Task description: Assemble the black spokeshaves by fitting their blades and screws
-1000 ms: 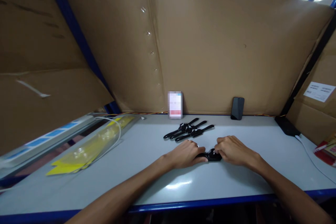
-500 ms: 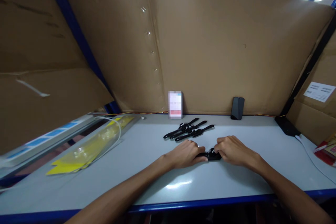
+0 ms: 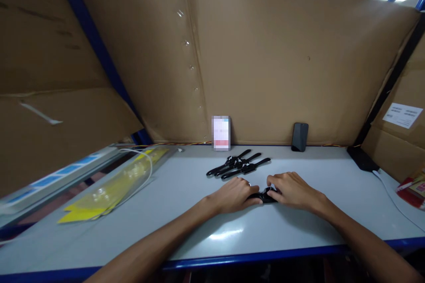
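Work seems unfinished on one black strapped watch (image 3: 267, 197), left hand (image 3: 234, 195) pinching it, right hand (image 3: 294, 191) part-open against it, three matching black watches (image 3: 238, 164) beyond.

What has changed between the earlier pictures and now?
The right hand has shifted slightly left over the black piece, its thumb and index finger spreading apart; no clear grasp or release shows. The left hand still grips the piece's left end; the three similar pieces and dark phone stayed put.

Fingers (image 3: 254, 189) on black watch (image 3: 270, 199), three watches (image 3: 249, 168) beyond
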A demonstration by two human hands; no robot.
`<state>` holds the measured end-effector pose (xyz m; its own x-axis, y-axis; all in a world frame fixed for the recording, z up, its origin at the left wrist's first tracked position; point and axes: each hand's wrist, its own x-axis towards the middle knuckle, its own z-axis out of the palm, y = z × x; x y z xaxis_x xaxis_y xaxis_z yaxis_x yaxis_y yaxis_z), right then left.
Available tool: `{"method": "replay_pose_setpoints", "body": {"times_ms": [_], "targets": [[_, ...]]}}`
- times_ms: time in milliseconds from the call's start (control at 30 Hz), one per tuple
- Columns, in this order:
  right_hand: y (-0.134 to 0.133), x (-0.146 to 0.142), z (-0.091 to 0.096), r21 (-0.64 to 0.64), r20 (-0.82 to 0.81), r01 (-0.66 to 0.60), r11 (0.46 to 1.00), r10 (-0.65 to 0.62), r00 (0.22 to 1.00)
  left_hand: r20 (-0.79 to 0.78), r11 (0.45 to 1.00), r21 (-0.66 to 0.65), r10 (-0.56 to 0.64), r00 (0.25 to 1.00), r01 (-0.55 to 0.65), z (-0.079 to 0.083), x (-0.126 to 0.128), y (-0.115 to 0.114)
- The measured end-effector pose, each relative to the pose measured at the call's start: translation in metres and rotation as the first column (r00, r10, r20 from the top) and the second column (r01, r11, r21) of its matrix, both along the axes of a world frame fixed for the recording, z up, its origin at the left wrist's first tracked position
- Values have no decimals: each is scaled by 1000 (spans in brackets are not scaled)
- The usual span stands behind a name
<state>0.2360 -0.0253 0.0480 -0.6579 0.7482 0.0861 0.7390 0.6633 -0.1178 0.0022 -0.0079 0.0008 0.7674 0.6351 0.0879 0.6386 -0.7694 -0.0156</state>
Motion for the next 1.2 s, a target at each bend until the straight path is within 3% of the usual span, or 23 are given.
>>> {"method": "replay_pose_setpoints", "body": {"times_ms": [200,467,667,1200], "targets": [[1,-2,-2,-52,1,13,999,-13,1000,50,1000,1,-18,999,18,-4,-2,2],[3,-1,-8,-71,-70,-77,995,72,995,-13,1000,-12,9,1000,-9,0,0,0],[7,1,-12,-24,-57,-26,999,24,998,4,1000,-12,2,1000,-2,-1,0,1],[12,3,-11,-91,-108,-71,993,61,992,-30,1000,22,-8,1000,9,-2,0,1]]}}
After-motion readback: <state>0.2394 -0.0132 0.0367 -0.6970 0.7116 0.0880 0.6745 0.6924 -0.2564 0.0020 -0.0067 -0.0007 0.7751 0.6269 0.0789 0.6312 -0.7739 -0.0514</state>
